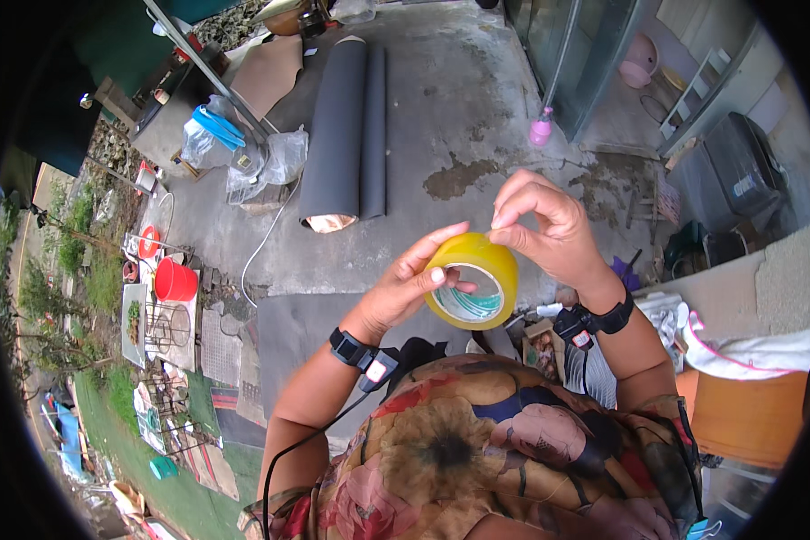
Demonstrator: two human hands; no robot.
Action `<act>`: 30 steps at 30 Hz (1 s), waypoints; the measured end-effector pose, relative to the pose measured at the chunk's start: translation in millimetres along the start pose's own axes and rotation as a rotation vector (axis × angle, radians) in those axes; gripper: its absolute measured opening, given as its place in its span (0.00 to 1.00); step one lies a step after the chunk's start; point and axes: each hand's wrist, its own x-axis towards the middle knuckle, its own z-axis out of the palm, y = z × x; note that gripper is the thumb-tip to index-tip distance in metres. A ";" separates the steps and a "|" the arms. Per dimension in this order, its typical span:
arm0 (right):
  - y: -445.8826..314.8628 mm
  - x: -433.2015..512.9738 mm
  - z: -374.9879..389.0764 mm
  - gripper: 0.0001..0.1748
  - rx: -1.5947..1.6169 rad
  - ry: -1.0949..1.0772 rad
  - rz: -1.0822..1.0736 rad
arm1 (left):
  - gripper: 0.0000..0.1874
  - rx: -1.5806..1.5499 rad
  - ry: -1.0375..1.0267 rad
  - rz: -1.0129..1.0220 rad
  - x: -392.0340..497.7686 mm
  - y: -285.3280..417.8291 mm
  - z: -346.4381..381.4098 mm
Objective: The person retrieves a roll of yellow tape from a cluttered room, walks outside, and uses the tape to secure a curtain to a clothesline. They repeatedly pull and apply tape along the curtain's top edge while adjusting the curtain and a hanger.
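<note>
A wide roll of yellow adhesive tape (474,280) is held up in front of my chest, its cardboard core with green print facing me. My left hand (422,273) grips the roll from the left, the thumb on the outer edge and fingers reaching into the core. My right hand (540,226) is at the roll's upper right, thumb and index finger pinched together at the tape's surface. Whether a loose tape end lies between those fingertips is too small to tell. Both wrists wear black straps with small devices.
Large dark grey rolls of sheet material (337,135) lie on the concrete floor ahead. Plastic bags (270,165) and a metal pole stand left of them. A red bucket (175,279) is farther left. At right are a black plastic bin (742,169) and an orange surface (749,412) with white cloth.
</note>
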 end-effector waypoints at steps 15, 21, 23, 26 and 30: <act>167.6 317.0 -33.2 0.08 -0.372 0.360 -0.156 | 0.32 -0.414 -0.037 -0.075 244.9 120.3 -241.2; 177.2 413.5 -71.7 0.09 -0.553 0.438 -0.169 | 0.34 -0.407 -0.076 -0.294 341.9 161.1 -310.6; 191.4 440.3 -83.4 0.10 -0.539 0.425 -0.176 | 0.32 -0.485 -0.215 -0.311 373.7 170.7 -331.6; 210.2 468.4 -106.0 0.10 -0.586 0.377 -0.112 | 0.31 -0.450 -0.324 -0.277 421.3 182.6 -354.5; 247.9 505.9 -141.9 0.11 -0.660 0.346 -0.142 | 0.31 -0.252 -0.294 -0.181 495.5 209.1 -383.3</act>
